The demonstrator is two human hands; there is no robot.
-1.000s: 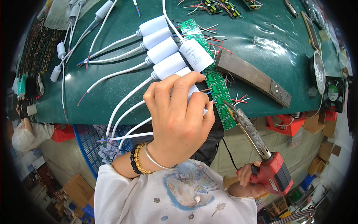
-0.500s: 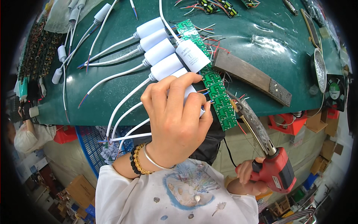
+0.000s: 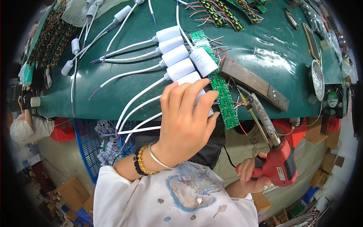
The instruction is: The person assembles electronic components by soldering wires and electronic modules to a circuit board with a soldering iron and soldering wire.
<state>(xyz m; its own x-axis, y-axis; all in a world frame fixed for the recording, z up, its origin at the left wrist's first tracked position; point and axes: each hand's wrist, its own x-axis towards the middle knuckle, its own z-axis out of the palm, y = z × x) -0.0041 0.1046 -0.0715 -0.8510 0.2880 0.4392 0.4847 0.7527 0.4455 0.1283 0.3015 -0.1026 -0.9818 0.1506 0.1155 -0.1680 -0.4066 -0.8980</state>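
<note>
My left hand [image 3: 187, 119] lies over the lower white cylindrical housings [image 3: 189, 78], its fingers bent and apart. Thumb and index tips stand apart beside the strip of green circuit boards [image 3: 228, 106]; no wire shows pinched between them. Part of the housings is hidden beneath this hand. Several more housings [image 3: 177, 69] lie in a row, white cables running left. One housing [image 3: 204, 61] lies across the strip. My right hand [image 3: 249, 172] is closed round the red handle of a soldering gun [image 3: 280, 162]. Its tip points up-left, just right of the strip, apart from the boards.
A dark flat bar [image 3: 253, 84] lies right of the strip, over loose wires. Component-laden boards [image 3: 219, 15] sit at the back; more housings [image 3: 75, 46] and bundled boards [image 3: 49, 39] are at left. A metal dish [image 3: 317, 75] and fan [image 3: 332, 99] stand right. A blue basket [image 3: 84, 151] is below the table edge.
My left thumb and index finger have parted, leaving the wire at the board edge. The soldering tip has drawn slightly away from the strip. The whole view has shifted a little.
</note>
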